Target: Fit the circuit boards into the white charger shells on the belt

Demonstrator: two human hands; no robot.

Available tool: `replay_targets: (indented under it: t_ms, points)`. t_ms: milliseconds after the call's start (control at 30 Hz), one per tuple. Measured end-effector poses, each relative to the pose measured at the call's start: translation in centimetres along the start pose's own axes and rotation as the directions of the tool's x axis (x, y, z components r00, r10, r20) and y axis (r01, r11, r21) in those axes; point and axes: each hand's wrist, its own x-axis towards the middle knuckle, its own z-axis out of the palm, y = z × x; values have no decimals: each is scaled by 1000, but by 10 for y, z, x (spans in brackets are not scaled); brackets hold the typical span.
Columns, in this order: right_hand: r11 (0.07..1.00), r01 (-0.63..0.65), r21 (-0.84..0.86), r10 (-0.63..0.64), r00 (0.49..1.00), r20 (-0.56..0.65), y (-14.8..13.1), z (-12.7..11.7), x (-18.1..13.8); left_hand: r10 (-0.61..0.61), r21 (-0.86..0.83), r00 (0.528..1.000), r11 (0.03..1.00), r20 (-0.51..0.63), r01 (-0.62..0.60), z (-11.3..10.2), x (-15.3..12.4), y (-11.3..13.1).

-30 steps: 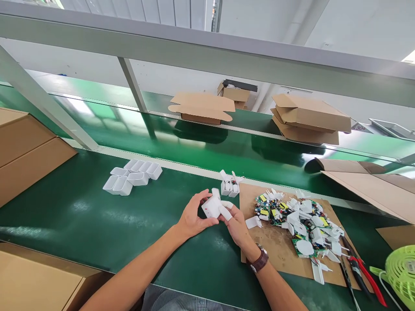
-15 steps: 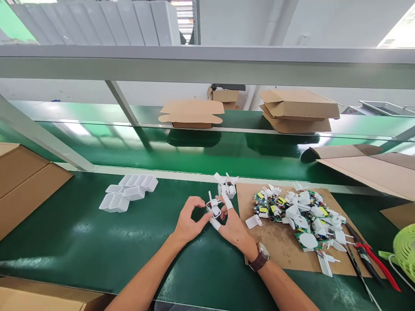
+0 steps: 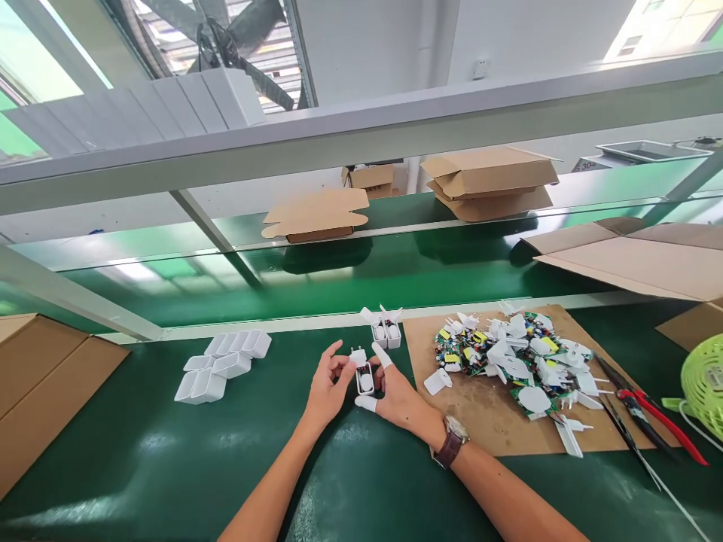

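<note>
Between my hands is a small white plastic housing [image 3: 365, 380] with an electronic part inside. A white plug piece with pins [image 3: 358, 355] sticks out at its far end. My left hand [image 3: 328, 385] pinches the plug piece between thumb and fingers. Around the housing's right side, my right hand [image 3: 395, 393] is closed, with white covers on its thumb and index finger. Just beyond stand two similar filled housings [image 3: 386, 332] with white pieces on top. To the left sits a group of empty white housings [image 3: 208, 382].
Circuit boards with white plug parts [image 3: 508, 361] lie heaped on a cardboard sheet [image 3: 480, 421] at right. Red-handled pliers [image 3: 658, 418], tweezers [image 3: 626, 440] and a green fan [image 3: 703, 384] are farther right. Open cardboard boxes [image 3: 56, 399] flank the bench; a shelf beam [image 3: 339, 128] crosses above.
The housing is turned and its interior now shows, with the plug piece tipped toward the far end. My left fingers have moved up onto the plug piece. The view has tilted.
</note>
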Motion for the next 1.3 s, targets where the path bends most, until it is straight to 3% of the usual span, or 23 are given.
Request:
replay_targets:
  t_ms: [133, 200, 367, 533, 633, 700, 767, 900, 1000, 1100, 1200, 1300]
  points:
    - [995, 34, -90, -34, 999, 10, 3, -3, -5, 41, 66, 970, 996, 240, -59, -10, -2, -2]
    - [989, 60, -136, -61, 998, -3, 6, -4, -7, 30, 127, 977, 990, 213, -58, -14, 6, -1]
    - [958, 137, -254, -154, 987, -49, 5, -3, -12, 8, 152, 1000, 988, 11, -9, -11, 51, 3]
    - [861, 264, -434, -306, 952, -28, 0, -5, -13, 51, 80, 998, 995, 46, -54, 6, 69, -2]
    - [818, 316, -481, -361, 932, -1, 0, -5, -13, 139, 216, 986, 964, 90, -156, 4, 60, -4]
    - [788, 373, -489, -420, 907, 15, 3, -5, -12, 167, 341, 985, 925, 38, -170, -12, 52, -1]
    - [754, 423, -502, -473, 880, 30, 7, -3, -11, 189, 438, 978, 889, -92, -130, -39, 44, 5]
    - [693, 446, -567, -490, 868, 83, 9, -1, -11, 278, 614, 880, 789, -386, 20, -102, 31, 21]
    - [682, 423, -596, -438, 889, 130, 0, -3, -15, 368, 817, 805, 528, -465, 231, -132, 27, 23]
    - [716, 401, -571, -386, 909, 156, -15, -9, -18, 417, 884, 818, 415, -397, 218, -131, 28, 16]
    - [715, 394, -577, -345, 917, 199, -32, -24, -21, 477, 909, 856, 415, -199, -20, -101, 24, 10]
    - [655, 357, -666, -306, 931, 197, -44, -51, -27, 486, 876, 874, 420, 4, -238, -65, 11, 18]
